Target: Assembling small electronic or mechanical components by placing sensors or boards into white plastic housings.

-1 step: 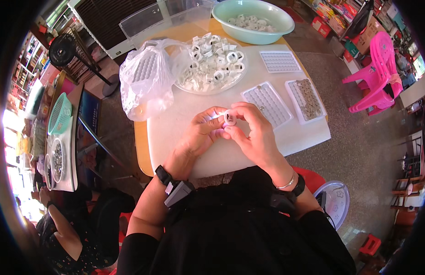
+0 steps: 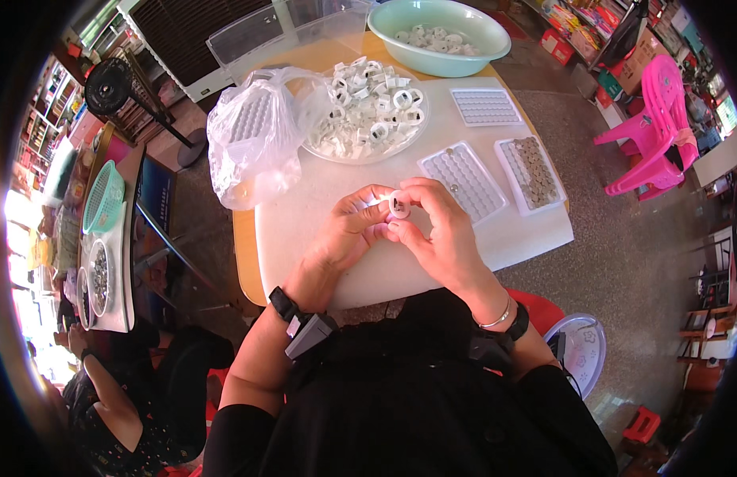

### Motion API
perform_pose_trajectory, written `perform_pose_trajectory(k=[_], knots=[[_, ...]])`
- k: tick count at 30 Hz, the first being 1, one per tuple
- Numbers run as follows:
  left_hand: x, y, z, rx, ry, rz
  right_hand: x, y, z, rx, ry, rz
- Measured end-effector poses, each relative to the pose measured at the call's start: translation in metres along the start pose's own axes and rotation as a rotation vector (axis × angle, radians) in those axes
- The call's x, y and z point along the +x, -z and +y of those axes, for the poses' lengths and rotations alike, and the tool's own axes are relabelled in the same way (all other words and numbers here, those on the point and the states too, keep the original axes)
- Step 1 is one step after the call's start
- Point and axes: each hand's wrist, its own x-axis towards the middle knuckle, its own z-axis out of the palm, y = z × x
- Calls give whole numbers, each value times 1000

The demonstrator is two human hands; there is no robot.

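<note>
White tabletop [image 2: 432, 262] in a cluttered shop space, pink plastic chair [image 2: 655, 127] off to the right, another person seated at lower left. Left hand [image 2: 348, 230] and right hand [image 2: 440, 230] met over the table's middle, fingertips of both pinched narrow around one small white ring-shaped part [image 2: 398, 203], held up off the surface between thumbs and forefingers. Could not tell what sat inside the ring.

Just beyond the fingers to the right lay a white grid tray [image 2: 464, 181], nearly all cells bare, only a couple of small pieces in it. Further right, a second tray [image 2: 531, 172] was packed with small brownish discs. Well beyond the fingertips sat a clear plate [image 2: 367, 111] heaped with white rings, a green basin [image 2: 438, 36] holding a smaller batch, a third grid tray [image 2: 485, 106], and a plastic bag [image 2: 253, 135] of more trays to the left.

Judgement: early to middling; big heap unprocessed, disc tray mostly full, basin only lightly filled.
</note>
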Motion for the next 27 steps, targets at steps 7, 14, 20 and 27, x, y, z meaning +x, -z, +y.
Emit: perform_pose_trajectory(k=[7, 14, 20, 27], knots=[[-2, 1, -2, 10, 13, -29, 1, 0, 3, 7, 54, -71], [-1, 5, -6, -5, -3, -22, -1, -4, 6, -17, 82, -67], [-3, 5, 0, -69, 39, -27, 5, 6, 7, 21, 91, -78], [-5, 3, 3, -17, 80, -63, 9, 10, 1, 157, -151, -130]])
